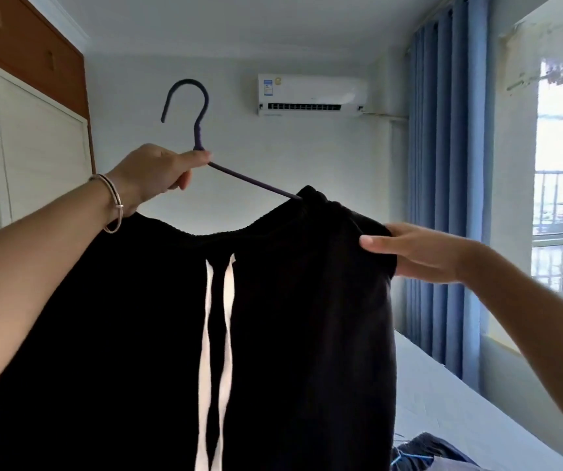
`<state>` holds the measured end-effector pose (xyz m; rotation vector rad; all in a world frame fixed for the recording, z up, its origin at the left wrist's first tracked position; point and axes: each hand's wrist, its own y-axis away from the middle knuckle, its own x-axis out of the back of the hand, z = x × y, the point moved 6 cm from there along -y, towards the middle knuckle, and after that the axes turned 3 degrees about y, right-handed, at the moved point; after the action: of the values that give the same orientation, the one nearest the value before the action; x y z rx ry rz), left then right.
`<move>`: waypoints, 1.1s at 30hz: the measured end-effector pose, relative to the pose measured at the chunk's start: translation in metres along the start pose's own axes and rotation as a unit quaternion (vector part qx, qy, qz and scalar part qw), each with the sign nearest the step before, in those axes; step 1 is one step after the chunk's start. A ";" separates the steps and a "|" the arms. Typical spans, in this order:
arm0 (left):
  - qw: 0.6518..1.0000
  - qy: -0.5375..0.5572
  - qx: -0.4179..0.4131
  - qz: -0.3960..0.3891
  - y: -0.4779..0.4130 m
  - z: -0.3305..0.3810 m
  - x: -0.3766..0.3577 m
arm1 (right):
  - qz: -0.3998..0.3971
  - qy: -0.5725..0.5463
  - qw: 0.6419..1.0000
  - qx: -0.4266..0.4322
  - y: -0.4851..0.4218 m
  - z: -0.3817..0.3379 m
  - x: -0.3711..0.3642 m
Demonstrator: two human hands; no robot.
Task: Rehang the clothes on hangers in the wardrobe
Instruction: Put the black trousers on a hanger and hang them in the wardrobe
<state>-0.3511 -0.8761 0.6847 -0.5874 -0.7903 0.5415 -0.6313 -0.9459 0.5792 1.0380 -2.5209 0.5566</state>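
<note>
Up front, a black garment (273, 317) fills the lower middle of the view. It hangs from its waistband with two white drawstrings (227, 300) trailing down its front. The hands are well apart, one at each upper corner of the garment. The left hand (152, 173) is above its left corner, with a thin metal bracelet (115, 205) on the wrist. It pinches a purple hanger (198, 137) between thumb and curled fingers at the base of the hook. The hook stands upright above the garment. One hanger arm slopes down to the right and disappears into the bunched waistband near the garment's right end. The right hand (412, 251) grips that right end, thumb on the front of the cloth and fingers behind it. So the garment is held up in the air, partly threaded on the hanger.

Below and to the right of the garment lies a bed (443, 396) with a pale sheet. A heap of dark clothes (433, 450) lies on it beside the garment's lower right edge.

Left of the garment stands the wardrobe (35, 147), with white slatted doors under brown upper cabinets. Right of it hang blue curtains (443, 164) beside a bright window (552, 164). Behind and above the garment, an air conditioner (310, 93) is fixed on the white far wall.
</note>
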 end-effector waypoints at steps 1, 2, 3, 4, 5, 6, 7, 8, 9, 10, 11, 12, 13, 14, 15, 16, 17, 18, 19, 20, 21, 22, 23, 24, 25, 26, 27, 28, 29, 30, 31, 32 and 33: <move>1.000 -0.001 0.007 0.014 -0.002 0.000 0.004 | 0.022 -0.033 0.999 -0.002 -0.006 0.007 -0.002; 1.000 -0.004 0.014 0.025 -0.003 -0.001 0.008 | 0.059 -0.052 0.997 0.000 -0.013 0.012 -0.001; 0.999 -0.012 0.020 0.037 -0.003 -0.001 0.012 | 0.100 -0.049 0.994 0.005 -0.021 0.014 0.000; 0.998 -0.025 0.020 0.046 -0.003 -0.001 0.017 | 0.138 -0.028 0.990 0.011 -0.028 0.015 0.002; 0.998 -0.045 0.014 0.051 -0.001 0.000 0.020 | 0.171 -0.004 0.985 0.015 -0.035 0.015 0.003; 0.996 -0.072 0.006 0.052 0.001 0.001 0.024 | 0.196 0.011 0.980 0.021 -0.040 0.014 0.003; 0.994 -0.101 -0.002 0.053 0.004 0.001 0.028 | 0.214 0.013 0.976 0.030 -0.045 0.013 0.004; 0.991 -0.126 -0.008 0.054 0.007 0.001 0.032 | 0.229 0.008 0.973 0.041 -0.049 0.011 0.003; 0.988 -0.145 -0.012 0.056 0.009 0.000 0.037 | 0.243 0.002 0.968 0.057 -0.052 0.008 0.003; 0.986 -0.157 -0.016 0.062 0.011 0.000 0.041 | 0.258 0.000 0.963 0.074 -0.053 0.006 0.004; 0.983 -0.162 -0.023 0.077 0.013 0.000 0.047 | 0.273 -0.006 0.958 0.089 -0.054 0.003 0.005; 0.981 -0.164 -0.029 0.097 0.015 0.000 0.053 | 0.288 -0.013 0.952 0.100 -0.054 0.001 0.007; 0.979 -0.167 -0.034 0.114 0.016 0.002 0.058 | 0.300 -0.018 0.948 0.109 -0.055 -0.002 0.009; 0.975 -0.176 -0.042 0.126 0.015 0.005 0.062 | 0.314 -0.011 0.942 0.116 -0.057 -0.006 0.012; 0.972 -0.186 -0.053 0.131 0.014 0.010 0.065 | 0.330 0.002 0.936 0.121 -0.059 -0.012 0.016; 0.970 -0.193 -0.064 0.134 0.013 0.015 0.068 | 0.345 0.013 0.930 0.126 -0.060 -0.020 0.019; 0.968 -0.197 -0.072 0.141 0.011 0.021 0.073 | 0.359 0.013 0.923 0.137 -0.060 -0.031 0.023; 0.966 -0.196 -0.074 0.151 0.008 0.026 0.079 | 0.371 -0.002 0.916 0.154 -0.060 -0.041 0.026; 0.966 -0.193 -0.068 0.158 0.005 0.031 0.086 | 0.377 -0.035 0.910 0.172 -0.059 -0.049 0.029; 0.967 -0.190 -0.056 0.159 0.002 0.033 0.092 | 0.372 -0.076 0.907 0.184 -0.060 -0.053 0.028; 0.969 -0.185 -0.042 0.158 0.000 0.034 0.096 | 0.358 -0.110 0.909 0.184 -0.060 -0.053 0.024; 0.972 -0.175 -0.029 0.155 -0.001 0.032 0.099 | 0.340 -0.127 0.915 0.175 -0.061 -0.051 0.017; 0.974 -0.165 -0.017 0.153 -0.001 0.030 0.101 | 0.320 -0.133 0.924 0.163 -0.062 -0.045 0.006; 0.975 -0.161 -0.008 0.154 0.000 0.026 0.101 | 0.303 -0.136 0.931 0.151 -0.063 -0.038 -0.005; 0.974 -0.168 -0.003 0.155 0.002 0.022 0.099 | 0.292 -0.142 0.935 0.141 -0.062 -0.031 -0.016; 0.971 -0.181 0.002 0.154 0.004 0.016 0.096 | 0.285 -0.154 0.936 0.139 -0.060 -0.024 -0.026; 0.969 -0.193 0.004 0.151 0.007 0.009 0.094 | 0.290 -0.170 0.930 0.147 -0.057 -0.017 -0.033; 0.969 -0.202 0.005 0.145 0.009 0.003 0.091 | 0.317 -0.169 0.919 0.161 -0.053 -0.011 -0.036; 0.968 -0.208 0.007 0.137 0.011 -0.003 0.089 | 0.366 -0.142 0.902 0.178 -0.046 -0.007 -0.036; 0.968 -0.213 0.013 0.132 0.012 -0.009 0.089 | 0.412 -0.105 0.884 0.195 -0.041 -0.004 -0.035; 0.967 -0.216 0.018 0.132 0.014 -0.013 0.090 | 0.434 -0.073 0.872 0.215 -0.038 -0.003 -0.037; 0.967 -0.214 0.021 0.136 0.014 -0.015 0.092 | 0.426 -0.049 0.874 0.230 -0.040 -0.005 -0.041; 0.967 -0.212 0.020 0.142 0.015 -0.016 0.095 | 0.397 -0.025 0.886 0.240 -0.045 -0.009 -0.049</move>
<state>-0.2861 -0.8087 0.7120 -0.5584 -1.1034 0.9655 -0.5646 -0.9424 0.5739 0.0613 -2.8577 1.4422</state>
